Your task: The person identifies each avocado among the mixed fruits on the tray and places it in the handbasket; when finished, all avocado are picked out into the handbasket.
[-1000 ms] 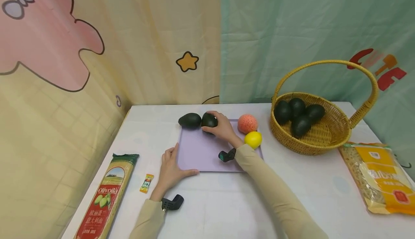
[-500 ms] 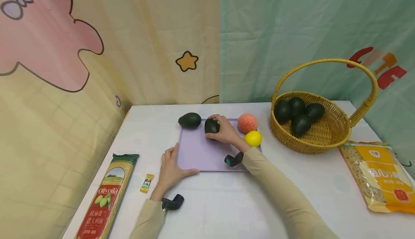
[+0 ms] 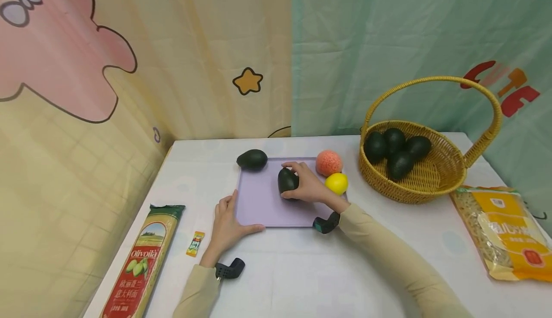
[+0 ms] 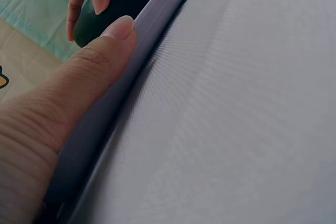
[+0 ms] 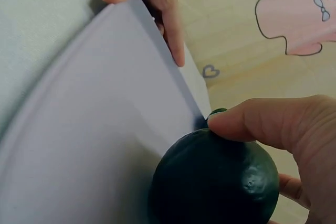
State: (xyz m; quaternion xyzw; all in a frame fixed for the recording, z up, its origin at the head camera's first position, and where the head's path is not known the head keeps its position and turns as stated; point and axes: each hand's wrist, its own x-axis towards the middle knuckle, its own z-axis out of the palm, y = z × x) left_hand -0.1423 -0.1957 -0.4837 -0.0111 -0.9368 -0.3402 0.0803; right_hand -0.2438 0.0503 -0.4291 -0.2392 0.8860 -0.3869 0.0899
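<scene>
Well, right hand (image 3: 308,187) grips 1 avocado (image 3: 287,181); left hand (image 3: 226,228) touches tray (image 3: 260,203).

1. Dark-green, near-black oval avocado (image 3: 287,181): solid colour, between right fingers (image 3: 295,165).
2. Flat lavender rectangular tray (image 3: 258,198): plain, below right fingers, against left fingers (image 3: 223,207).
3. Round coral-pink fruit (image 3: 329,163): pale speckles, beyond right fingers.
4. Oval bright-yellow lemon (image 3: 336,184): plain, right of right fingers.
5. Round golden wicker basket (image 3: 388,188): woven pattern, farther right of them.
6. Long red-and-beige plastic pasta packet (image 3: 139,265): green-topped, green-olive print, left of left fingers.
</scene>
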